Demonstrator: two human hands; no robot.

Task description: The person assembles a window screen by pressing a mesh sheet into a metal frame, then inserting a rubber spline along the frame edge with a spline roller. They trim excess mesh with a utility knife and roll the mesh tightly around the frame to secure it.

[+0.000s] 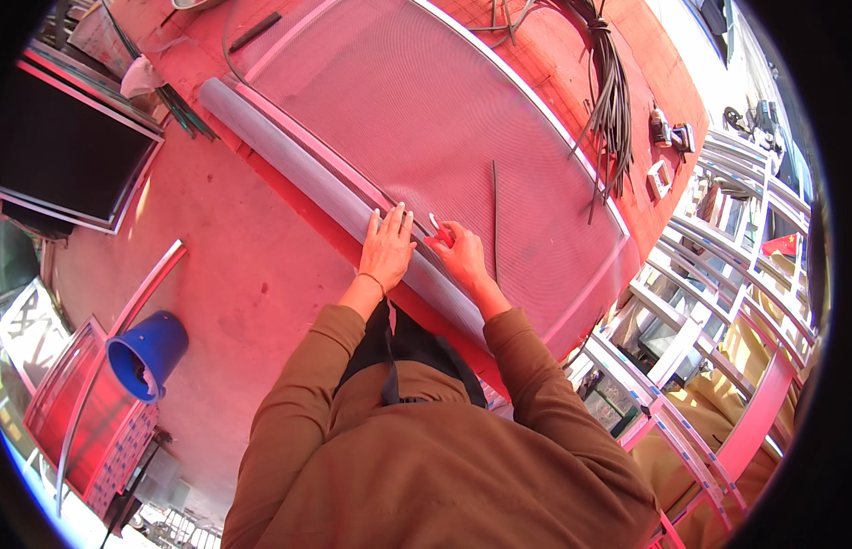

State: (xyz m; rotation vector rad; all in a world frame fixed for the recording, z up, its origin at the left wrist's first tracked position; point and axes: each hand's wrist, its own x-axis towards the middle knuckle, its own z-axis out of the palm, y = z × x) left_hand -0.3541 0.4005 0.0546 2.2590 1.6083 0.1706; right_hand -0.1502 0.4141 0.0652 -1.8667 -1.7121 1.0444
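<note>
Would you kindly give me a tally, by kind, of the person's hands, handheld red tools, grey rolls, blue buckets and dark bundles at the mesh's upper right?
Hands: 2 (left hand, right hand)
Red tool: 1
Grey roll: 1
Blue bucket: 1
Dark bundle: 1
Total: 6

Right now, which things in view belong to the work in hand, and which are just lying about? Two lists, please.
Seemingly in use:
- small red hand tool in the right fingers
- flat, translucent mesh sheet
- long grey roll near the left hand

Probably lying about:
- round blue plastic bucket
- black rectangular panel
</note>
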